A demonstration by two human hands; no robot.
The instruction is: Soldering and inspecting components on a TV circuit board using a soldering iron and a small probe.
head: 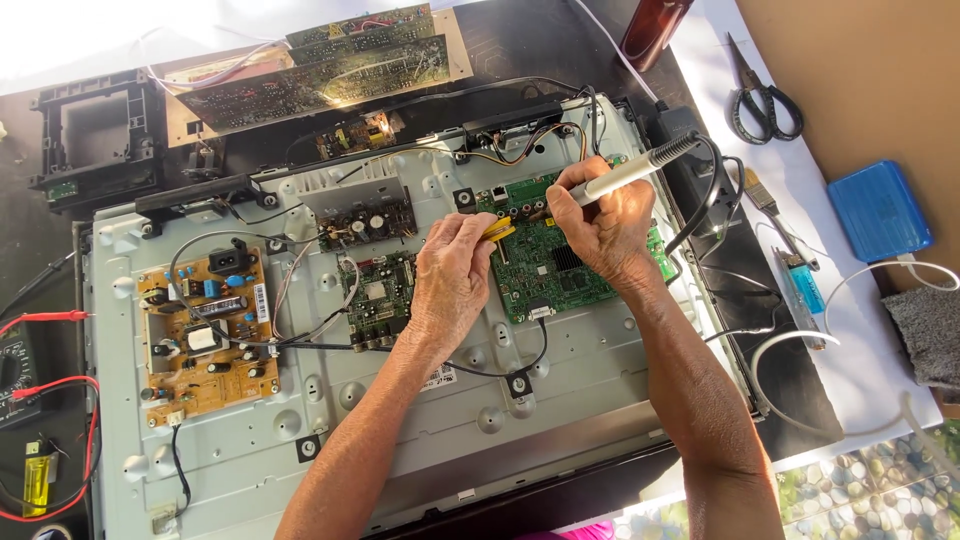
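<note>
forearms: both reach in from the bottom edge, up over the pale metal back panel (pixel 420 440) of an opened flat screen set
left hand (pixel 452 280): knuckles up over the panel's middle; fingers (pixel 470 232) pinched together on a small yellow piece (pixel 499 229) at the left edge of the green board
right hand (pixel 605 225): fingers (pixel 568 185) clamped round a soldering iron (pixel 640 168), held like a pen; tip hidden behind the hand, cannot tell where it touches
green circuit board (pixel 540 265): screwed flat to the panel, right of centre, under both hands
iron's cable (pixel 712 190): black, loops off to the right
tan power board (pixel 205 335): on the panel's left part, well apart from the hands
small dark board (pixel 375 295): between tan board and green board, just left of the left hand
spare boards (pixel 320 75): stacked beyond the panel, top of view
scissors (pixel 765 100): black handles, on the white surface at right
blue box (pixel 878 210): far right, near a grey cloth (pixel 925 335)
red leads (pixel 60 385): far left edge, beside a meter
</note>
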